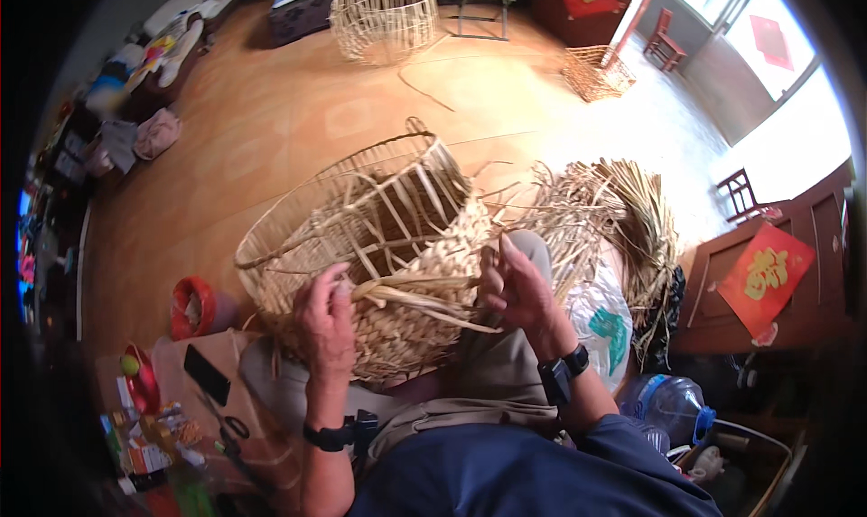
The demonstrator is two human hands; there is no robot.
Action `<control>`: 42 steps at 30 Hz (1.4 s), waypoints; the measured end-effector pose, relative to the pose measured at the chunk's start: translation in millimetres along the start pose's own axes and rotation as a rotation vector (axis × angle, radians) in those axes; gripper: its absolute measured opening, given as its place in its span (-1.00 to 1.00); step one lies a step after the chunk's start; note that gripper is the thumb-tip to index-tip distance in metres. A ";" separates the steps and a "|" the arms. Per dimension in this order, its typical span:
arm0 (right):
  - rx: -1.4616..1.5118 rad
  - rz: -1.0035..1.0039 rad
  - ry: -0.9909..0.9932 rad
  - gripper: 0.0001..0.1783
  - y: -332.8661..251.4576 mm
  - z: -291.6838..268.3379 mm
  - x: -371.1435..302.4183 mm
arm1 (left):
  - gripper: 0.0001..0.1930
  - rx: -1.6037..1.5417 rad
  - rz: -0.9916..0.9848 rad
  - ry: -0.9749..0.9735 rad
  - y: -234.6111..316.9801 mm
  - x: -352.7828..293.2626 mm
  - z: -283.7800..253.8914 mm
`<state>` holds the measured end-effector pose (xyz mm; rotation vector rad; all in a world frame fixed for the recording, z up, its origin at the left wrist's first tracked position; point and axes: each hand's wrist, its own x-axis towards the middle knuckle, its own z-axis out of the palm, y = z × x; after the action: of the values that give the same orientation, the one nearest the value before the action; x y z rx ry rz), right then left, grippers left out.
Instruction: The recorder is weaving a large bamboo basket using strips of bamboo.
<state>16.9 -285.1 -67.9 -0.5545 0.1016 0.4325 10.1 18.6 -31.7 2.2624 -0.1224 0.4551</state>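
Blue shirt [533,472] nearest | strips [411,298] run left-to-right before basket [397,344], loose ends rightward | left hand [325,323]: fingers pinch strips | right hand [524,289]: fingers curled, cannot tell pinch

On orange-brown floor [212,201]: round basket frame [384,25], far side; loose strip [426,92], nearby; square basket [599,74], far right; red bin [190,300], left. On brown cloth [264,431], lower left: black phone [207,375], scissors [233,428].

Daylight glare at right bleaches the floor [670,127] there.
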 end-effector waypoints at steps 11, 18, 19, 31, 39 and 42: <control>-0.514 -0.332 0.828 -0.62 -70.4 -236.4 -134.0 | -0.76 -0.091 -0.043 0.066 -15.6 -10.7 11.7; -0.627 0.091 1.032 -0.75 37.3 -352.6 -194.6 | -0.70 -0.172 -0.153 0.040 -12.1 -10.9 5.0; -0.624 0.156 1.034 -0.75 55.9 -368.2 -197.4 | -0.68 -0.193 -0.163 0.044 -15.3 -10.3 5.2; -0.475 0.332 1.022 -0.61 146.0 -381.7 -155.4 | -0.72 -0.030 -0.132 0.013 -8.0 -7.0 -2.9; -1.156 0.590 0.963 -0.41 152.7 -426.9 -139.3 | -0.72 -0.007 -0.167 -0.004 -6.6 -6.7 -0.1; -1.446 0.302 0.949 -0.59 162.7 -414.9 -140.5 | -0.71 0.005 -0.177 -0.003 -7.4 -9.5 -5.0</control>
<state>-170.3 -432.9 -469.7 -2.1696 0.8263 0.4550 1.5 26.7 -37.3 2.2547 0.0772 0.3588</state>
